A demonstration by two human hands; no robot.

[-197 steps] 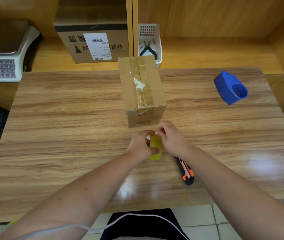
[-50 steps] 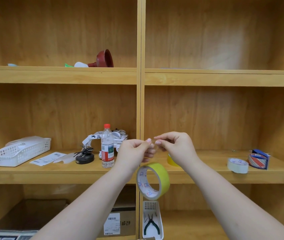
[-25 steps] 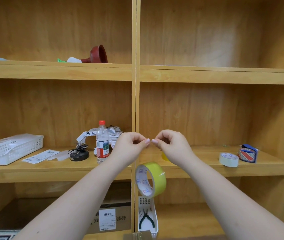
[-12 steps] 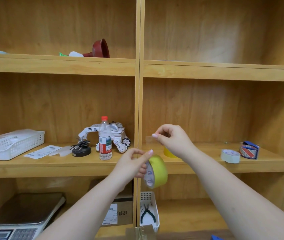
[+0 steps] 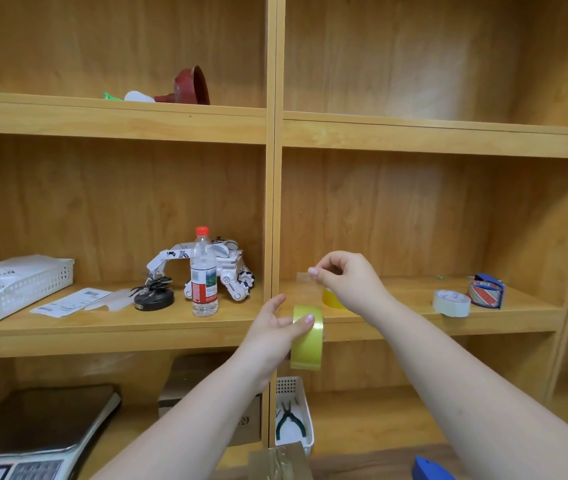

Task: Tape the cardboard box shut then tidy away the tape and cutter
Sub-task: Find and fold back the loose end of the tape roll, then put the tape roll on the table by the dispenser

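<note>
My left hand grips a yellow-green roll of clear tape, held edge-on in front of the middle shelf. Above it, my right hand pinches the loose end of the tape strip, which stretches up from the roll. The top corner of the taped cardboard box shows at the bottom edge. A blue tape dispenser peeks in at the bottom right. The cutter is out of view.
Wooden shelving fills the view. The middle shelf holds a white basket, paper labels, a water bottle, a toy robot, a yellow roll, a white tape roll and a striped one. Below: a scale, a box, a basket with pliers.
I have looked up from the table to the shelves. The roll hung from the strip between both hands; now my left hand has dropped to grip the roll while my right keeps the strip end.
</note>
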